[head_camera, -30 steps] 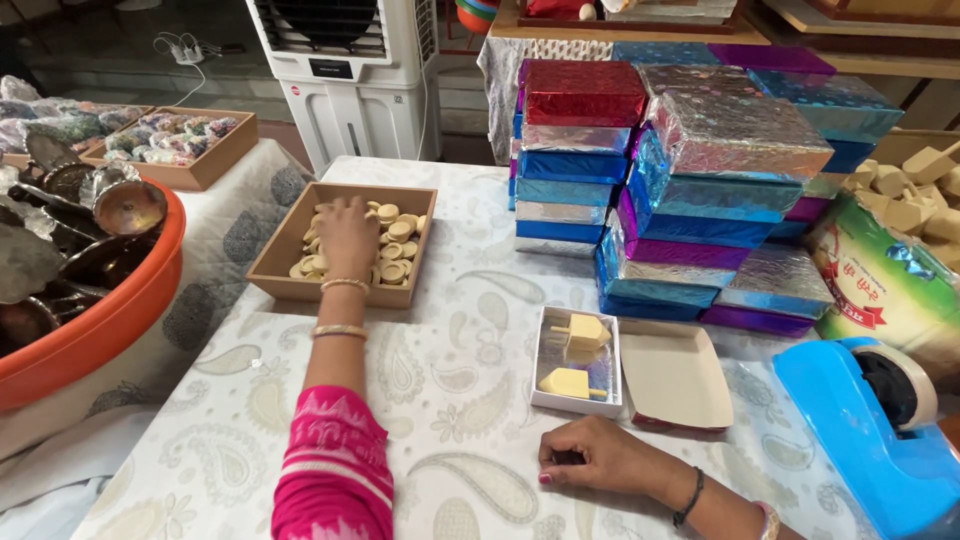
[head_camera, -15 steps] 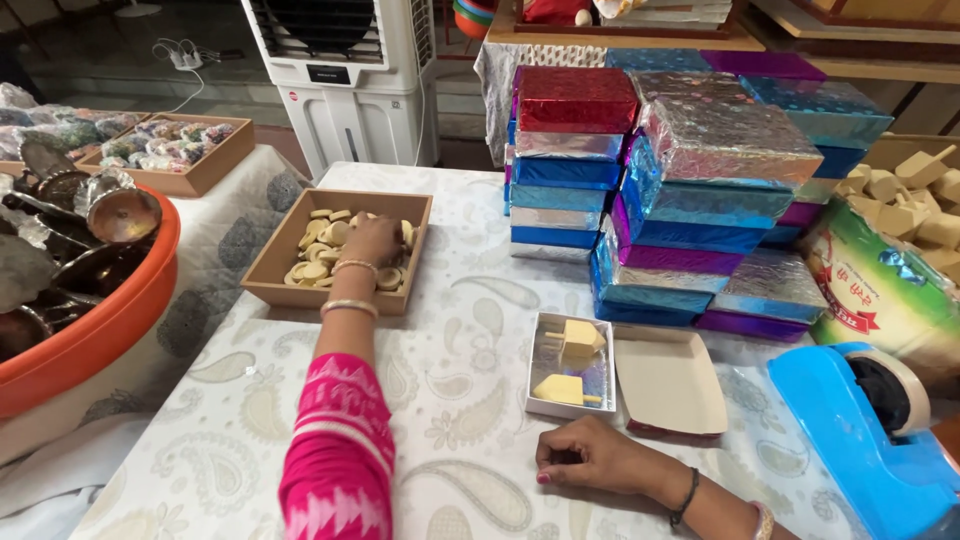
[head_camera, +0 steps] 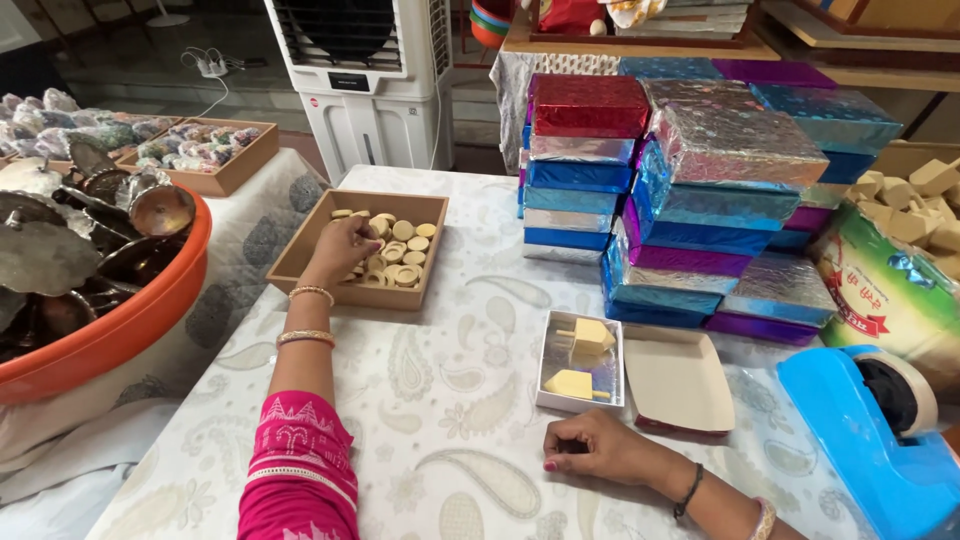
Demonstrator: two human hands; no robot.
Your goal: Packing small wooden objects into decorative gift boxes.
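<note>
Brown cardboard tray (head_camera: 300,250) sits under the left hand (head_camera: 340,245), which has slid back from the middle of the round pale discs (head_camera: 400,250) to their near edge. Its fingers curl over a few discs; I cannot tell if they pinch one. The right hand (head_camera: 600,450) stays put in a loose empty fist, just below the small open box (head_camera: 580,365) with two yellow blocks (head_camera: 590,335).
</note>
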